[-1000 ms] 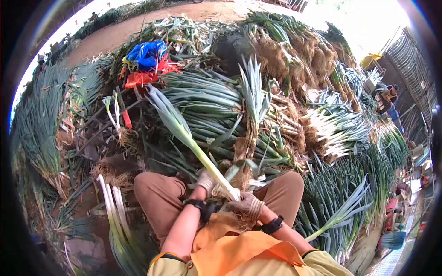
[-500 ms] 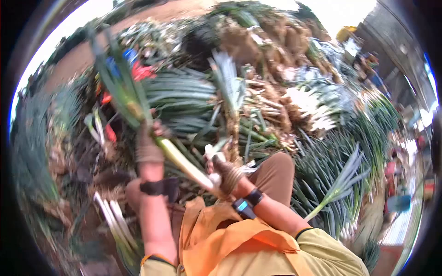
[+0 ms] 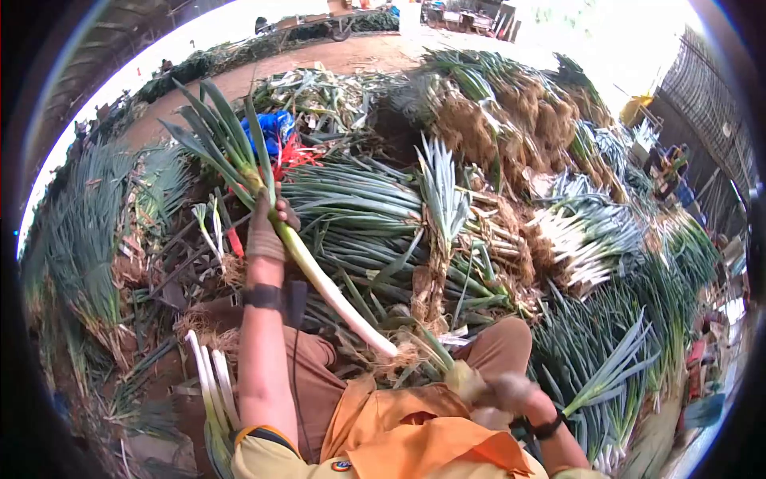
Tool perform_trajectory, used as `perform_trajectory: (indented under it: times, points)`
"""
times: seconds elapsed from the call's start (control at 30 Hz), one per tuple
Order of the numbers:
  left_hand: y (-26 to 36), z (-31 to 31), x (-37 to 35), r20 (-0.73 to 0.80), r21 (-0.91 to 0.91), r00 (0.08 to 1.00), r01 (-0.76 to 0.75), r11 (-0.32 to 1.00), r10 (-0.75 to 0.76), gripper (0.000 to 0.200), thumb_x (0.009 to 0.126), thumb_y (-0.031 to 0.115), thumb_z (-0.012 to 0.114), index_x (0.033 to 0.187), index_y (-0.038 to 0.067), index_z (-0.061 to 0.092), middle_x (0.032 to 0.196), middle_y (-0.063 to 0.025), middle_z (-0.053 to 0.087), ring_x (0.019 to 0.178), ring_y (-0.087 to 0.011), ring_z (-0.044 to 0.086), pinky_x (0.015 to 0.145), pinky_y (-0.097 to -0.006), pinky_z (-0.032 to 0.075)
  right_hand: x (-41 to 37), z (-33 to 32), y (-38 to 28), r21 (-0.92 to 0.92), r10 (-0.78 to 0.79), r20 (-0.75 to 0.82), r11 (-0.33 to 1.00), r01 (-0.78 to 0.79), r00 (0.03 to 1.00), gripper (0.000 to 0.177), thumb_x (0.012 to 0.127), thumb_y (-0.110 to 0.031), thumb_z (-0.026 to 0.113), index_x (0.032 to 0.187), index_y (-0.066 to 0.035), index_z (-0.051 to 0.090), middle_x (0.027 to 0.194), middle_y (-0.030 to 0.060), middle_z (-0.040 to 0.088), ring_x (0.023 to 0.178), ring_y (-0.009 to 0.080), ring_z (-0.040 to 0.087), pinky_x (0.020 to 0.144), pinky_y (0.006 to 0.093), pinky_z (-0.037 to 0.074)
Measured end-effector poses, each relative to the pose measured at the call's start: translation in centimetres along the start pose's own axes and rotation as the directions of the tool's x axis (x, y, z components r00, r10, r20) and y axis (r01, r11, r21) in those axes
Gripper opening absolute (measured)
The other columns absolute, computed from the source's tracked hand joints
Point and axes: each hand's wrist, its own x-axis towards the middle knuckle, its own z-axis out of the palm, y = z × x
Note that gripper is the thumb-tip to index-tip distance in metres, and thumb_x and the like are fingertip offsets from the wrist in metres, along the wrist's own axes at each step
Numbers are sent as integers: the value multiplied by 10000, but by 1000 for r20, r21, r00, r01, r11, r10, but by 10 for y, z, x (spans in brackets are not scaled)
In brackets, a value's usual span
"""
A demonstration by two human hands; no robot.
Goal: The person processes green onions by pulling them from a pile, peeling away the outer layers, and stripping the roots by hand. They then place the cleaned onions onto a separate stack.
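Observation:
My left hand (image 3: 267,227), in a brownish glove, is closed around the upper stalk of a long leek (image 3: 331,291). The leek slants across my lap, with its green leaves at upper left and its white shank and roots at lower right. My right hand (image 3: 515,393) is blurred by motion, low at the right of my lap. It looks closed on the end of a pale, peeled leek leaf (image 3: 465,382), which is also smeared. The fingertips of that hand cannot be made out.
Leeks lie in a green pile (image 3: 351,199) ahead and a bundle (image 3: 606,343) at right. Several white-stemmed leeks (image 3: 211,379) lie beside my left arm. Rooty leeks (image 3: 495,120) are heaped at the back, near a blue bag (image 3: 271,130) and red strings (image 3: 295,156).
My right hand has moved from the leek's root end down and to the right, away from the shank. My left hand still grips the leek. The camera view has shifted.

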Motion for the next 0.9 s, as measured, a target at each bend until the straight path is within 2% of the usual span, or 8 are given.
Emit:
perform_trajectory:
  times: [0.07, 0.2, 0.3, 0.53, 0.67, 0.73, 0.8, 0.9]
  points:
    - [-29, 4, -12, 73, 41, 997, -23, 999, 20, 480, 751, 496, 567, 1062, 135, 507, 623, 19, 500, 496, -70, 477, 452, -212, 378, 28, -24, -57, -590, -83, -346, 794, -148, 935, 418, 655, -273, 662, 992, -64, 530, 844, 126, 577, 830, 296, 561, 666, 384, 434]
    - [-77, 25, -42, 197, -42, 977, 94, 995, -84, 654, 751, 639, 415, 1124, 105, 483, 617, 11, 507, 484, -94, 450, 464, -255, 354, 99, 15, -94, -23, -521, -351, 835, 549, 778, 766, 631, -264, 733, 1245, -20, 344, 1130, 207, 495, 1058, 313, 472, 876, 361, 382]
    - [-107, 35, -63, -1, 19, 990, 143, 990, -143, 658, 739, 655, 419, 1082, 99, 493, 618, -36, 515, 478, -133, 466, 460, -262, 384, 124, 67, -97, 574, -36, 99, 819, -27, 994, 331, 725, -187, 638, 996, -38, 519, 740, 45, 574, 651, 124, 536, 596, 273, 461]
    - [-173, -66, -30, -251, 717, 910, -54, 695, 330, 408, 836, 414, 474, 834, 8, 513, 700, -146, 569, 531, -258, 544, 486, -400, 456, 126, 94, -65, 466, 59, -155, 884, 20, 986, 311, 692, -187, 658, 939, -24, 562, 717, 56, 602, 599, 139, 521, 574, 287, 449]
    - [-182, -88, -28, -606, 413, 789, 422, 807, -102, 317, 858, 344, 416, 804, 45, 508, 705, -128, 563, 605, -251, 550, 540, -362, 462, 116, 81, -67, 537, 34, 5, 843, -31, 999, 205, 714, -138, 622, 886, -51, 553, 603, -13, 512, 478, 73, 452, 418, 239, 372]
    - [-184, -82, -52, -515, 39, 797, 389, 920, -315, 272, 854, 313, 431, 805, 56, 507, 634, -98, 537, 549, -234, 527, 502, -337, 451, 110, 71, -66, 609, 20, 242, 776, -168, 970, 210, 712, -172, 641, 848, -38, 553, 607, -3, 521, 471, 82, 453, 422, 236, 373]
    - [-184, -87, -74, -32, -350, 866, 459, 817, -500, 232, 850, 335, 410, 819, 148, 544, 619, -40, 518, 529, -203, 505, 474, -311, 417, 104, 64, -71, 708, -36, 288, 681, -188, 957, 197, 719, -184, 642, 811, -35, 551, 596, 3, 519, 466, 85, 453, 432, 228, 378]
    - [-178, -64, -107, -126, -369, 828, 472, 801, -546, 173, 825, 309, 484, 800, 146, 538, 594, -11, 499, 519, -176, 495, 466, -301, 409, 99, 56, -76, 661, -91, 391, 720, -211, 916, 188, 722, -187, 650, 783, -36, 557, 583, 4, 524, 459, 82, 448, 441, 218, 381]
